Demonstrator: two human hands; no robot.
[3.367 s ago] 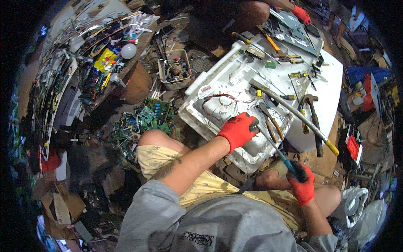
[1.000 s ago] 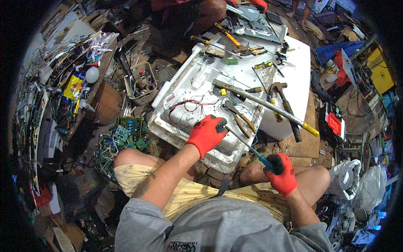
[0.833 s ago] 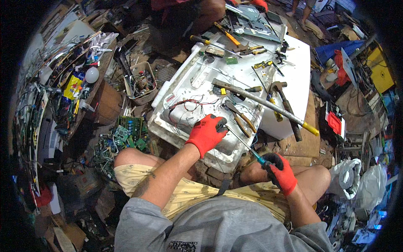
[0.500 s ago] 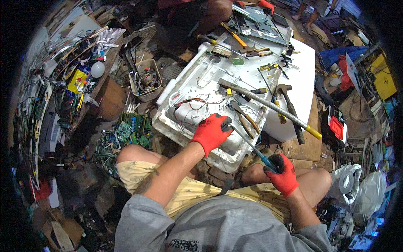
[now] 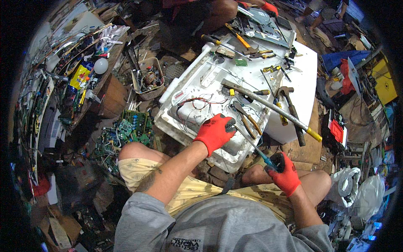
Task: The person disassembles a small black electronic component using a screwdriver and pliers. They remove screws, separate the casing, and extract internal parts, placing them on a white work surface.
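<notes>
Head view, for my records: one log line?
right hand: gripping screwdriver handle | left hand: at its tip | pliers: on white casing

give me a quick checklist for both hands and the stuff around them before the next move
1. Right hand on the screwdriver's teal handle: ok, gripping it.
2. What the left hand pinches at the far end of the shaft: cannot tell, the fingers hide it.
3. Gloves on both hands: ok, both red.
4. Pliers out of the way: not ok, lying close by the shaft.
5. Wires tidied: not ok, strewn loose on the white plastic panel.
</notes>
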